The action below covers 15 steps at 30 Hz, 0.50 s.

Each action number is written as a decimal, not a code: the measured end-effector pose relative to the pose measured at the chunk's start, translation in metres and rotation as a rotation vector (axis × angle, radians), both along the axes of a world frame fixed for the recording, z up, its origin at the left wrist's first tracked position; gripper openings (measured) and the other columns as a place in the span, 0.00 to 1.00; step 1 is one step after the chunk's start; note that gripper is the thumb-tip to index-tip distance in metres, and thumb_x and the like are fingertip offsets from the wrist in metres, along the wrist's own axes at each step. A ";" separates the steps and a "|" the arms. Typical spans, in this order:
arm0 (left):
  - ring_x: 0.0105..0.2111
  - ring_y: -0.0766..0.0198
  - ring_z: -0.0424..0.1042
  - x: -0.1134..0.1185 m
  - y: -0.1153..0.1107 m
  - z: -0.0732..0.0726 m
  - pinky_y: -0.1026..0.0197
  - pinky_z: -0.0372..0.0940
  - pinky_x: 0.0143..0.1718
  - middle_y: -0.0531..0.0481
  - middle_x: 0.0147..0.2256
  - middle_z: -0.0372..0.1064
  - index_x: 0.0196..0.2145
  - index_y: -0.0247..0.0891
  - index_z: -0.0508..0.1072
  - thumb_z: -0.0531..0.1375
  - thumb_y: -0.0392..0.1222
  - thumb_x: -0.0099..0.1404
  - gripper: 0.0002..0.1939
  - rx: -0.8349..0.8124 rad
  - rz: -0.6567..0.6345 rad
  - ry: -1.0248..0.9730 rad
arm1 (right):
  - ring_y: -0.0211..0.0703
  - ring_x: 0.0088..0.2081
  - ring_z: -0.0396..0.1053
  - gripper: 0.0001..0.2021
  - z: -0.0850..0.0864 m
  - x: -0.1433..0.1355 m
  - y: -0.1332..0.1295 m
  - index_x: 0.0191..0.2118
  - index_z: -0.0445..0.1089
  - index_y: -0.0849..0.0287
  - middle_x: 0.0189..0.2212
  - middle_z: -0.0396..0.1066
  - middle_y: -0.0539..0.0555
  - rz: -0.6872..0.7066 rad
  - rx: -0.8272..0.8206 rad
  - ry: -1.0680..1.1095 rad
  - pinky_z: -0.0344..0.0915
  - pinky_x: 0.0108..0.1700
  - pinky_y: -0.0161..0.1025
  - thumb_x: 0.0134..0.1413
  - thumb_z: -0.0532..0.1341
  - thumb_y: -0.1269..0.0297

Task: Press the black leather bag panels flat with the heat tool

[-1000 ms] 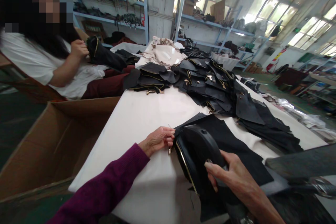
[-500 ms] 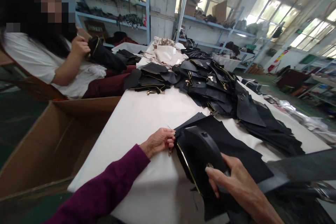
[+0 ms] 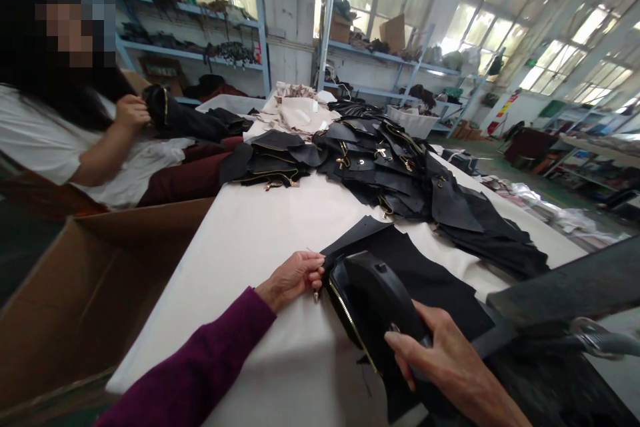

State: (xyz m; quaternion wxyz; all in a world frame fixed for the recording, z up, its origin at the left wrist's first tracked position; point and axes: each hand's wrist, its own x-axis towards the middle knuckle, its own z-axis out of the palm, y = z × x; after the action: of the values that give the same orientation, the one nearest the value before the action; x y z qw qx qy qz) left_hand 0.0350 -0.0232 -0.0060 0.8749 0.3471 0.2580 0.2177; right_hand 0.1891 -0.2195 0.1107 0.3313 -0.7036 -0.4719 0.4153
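Observation:
My left hand (image 3: 296, 277) is closed in a pinch at the upper left end of a black zippered bag piece (image 3: 345, 293). A fine thread-like line sticks up by its fingertips, and a small metal zipper pull (image 3: 316, 295) hangs just below. Wrapped around a glossy black curved hand-held tool (image 3: 387, 283) is my right hand (image 3: 435, 347), its thumb beside a small metal knob. The tool lies over the zippered piece; its exact kind is not clear. Black flat panels (image 3: 425, 270) are spread beneath and behind it on the white table (image 3: 260, 233).
A pile of black bag pieces (image 3: 370, 173) with gold zippers covers the far table, beige pieces (image 3: 295, 113) behind. At left stand a cardboard box (image 3: 65, 300) and a seated person (image 3: 100, 153) holding a black piece. A dark machine arm (image 3: 565, 280) and metal hose (image 3: 600, 340) are at right.
The view has shifted, so most things appear further left. Both hands keep their holds on the zippered piece and the tool, with little movement between them.

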 end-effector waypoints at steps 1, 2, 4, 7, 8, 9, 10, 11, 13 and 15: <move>0.15 0.79 0.51 0.001 -0.002 0.001 0.71 0.50 0.18 0.55 0.18 0.58 0.25 0.30 0.66 0.65 0.35 0.50 0.10 0.003 -0.004 0.003 | 0.33 0.16 0.62 0.07 -0.004 -0.005 -0.002 0.26 0.63 0.59 0.14 0.64 0.43 0.010 -0.006 0.005 0.61 0.20 0.30 0.52 0.58 0.65; 0.15 0.79 0.51 0.002 -0.003 0.003 0.72 0.49 0.17 0.56 0.18 0.58 0.25 0.30 0.66 0.65 0.36 0.50 0.10 0.007 -0.009 0.011 | 0.33 0.16 0.62 0.06 -0.007 -0.010 -0.002 0.26 0.63 0.59 0.14 0.63 0.42 0.018 -0.009 0.010 0.61 0.19 0.29 0.51 0.58 0.65; 0.15 0.79 0.50 0.002 -0.006 0.005 0.72 0.46 0.16 0.56 0.18 0.58 0.25 0.30 0.66 0.65 0.37 0.49 0.11 0.019 -0.020 0.031 | 0.33 0.15 0.62 0.05 -0.014 -0.018 0.002 0.26 0.63 0.59 0.13 0.62 0.41 0.021 -0.011 0.017 0.60 0.18 0.28 0.49 0.58 0.67; 0.15 0.79 0.51 -0.001 -0.010 0.009 0.73 0.43 0.16 0.56 0.18 0.57 0.26 0.30 0.67 0.66 0.39 0.49 0.12 0.065 -0.046 0.047 | 0.34 0.15 0.63 0.05 -0.017 -0.021 0.014 0.26 0.62 0.58 0.13 0.62 0.42 0.004 0.009 0.013 0.60 0.17 0.29 0.49 0.59 0.66; 0.15 0.79 0.51 -0.001 -0.011 0.010 0.73 0.43 0.16 0.56 0.19 0.57 0.26 0.30 0.67 0.66 0.39 0.49 0.12 0.086 -0.057 0.048 | 0.34 0.15 0.63 0.06 -0.016 -0.018 0.017 0.26 0.62 0.58 0.14 0.63 0.42 -0.013 0.025 0.003 0.61 0.17 0.29 0.50 0.59 0.64; 0.15 0.79 0.52 -0.002 -0.012 0.011 0.73 0.44 0.15 0.56 0.19 0.57 0.27 0.29 0.68 0.65 0.40 0.50 0.12 0.108 -0.060 0.051 | 0.35 0.16 0.63 0.07 -0.014 -0.015 0.019 0.27 0.62 0.58 0.14 0.63 0.42 -0.036 0.043 -0.009 0.61 0.18 0.30 0.51 0.59 0.62; 0.15 0.79 0.52 -0.002 -0.014 0.011 0.73 0.44 0.15 0.56 0.18 0.57 0.27 0.29 0.68 0.65 0.41 0.50 0.12 0.136 -0.053 0.058 | 0.35 0.16 0.63 0.08 -0.011 -0.010 0.020 0.27 0.62 0.58 0.14 0.63 0.42 -0.059 0.060 -0.022 0.62 0.19 0.30 0.51 0.58 0.61; 0.15 0.78 0.52 -0.002 -0.015 0.011 0.73 0.45 0.15 0.56 0.18 0.58 0.27 0.30 0.68 0.65 0.42 0.50 0.13 0.171 -0.040 0.069 | 0.35 0.16 0.63 0.10 -0.007 -0.005 0.018 0.27 0.62 0.58 0.15 0.63 0.43 -0.079 0.069 -0.033 0.62 0.19 0.31 0.52 0.58 0.59; 0.13 0.78 0.53 -0.002 -0.018 0.009 0.72 0.48 0.14 0.56 0.18 0.59 0.28 0.30 0.68 0.64 0.44 0.52 0.13 0.257 0.000 0.111 | 0.36 0.17 0.64 0.11 0.002 0.006 0.008 0.26 0.62 0.58 0.15 0.64 0.44 -0.103 0.072 -0.046 0.62 0.20 0.32 0.53 0.57 0.57; 0.13 0.76 0.54 -0.003 -0.022 0.005 0.71 0.52 0.14 0.56 0.17 0.60 0.29 0.31 0.68 0.62 0.45 0.54 0.13 0.351 0.064 0.194 | 0.37 0.18 0.64 0.13 0.012 0.017 -0.008 0.24 0.62 0.58 0.15 0.64 0.45 -0.111 0.063 -0.055 0.62 0.22 0.33 0.54 0.57 0.56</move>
State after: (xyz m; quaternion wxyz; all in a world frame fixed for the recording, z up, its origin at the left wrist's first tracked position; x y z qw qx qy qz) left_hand 0.0318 -0.0449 -0.0014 0.7646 0.5054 0.3101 0.2526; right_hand 0.2061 -0.2273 0.1223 0.3624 -0.7291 -0.4540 0.3618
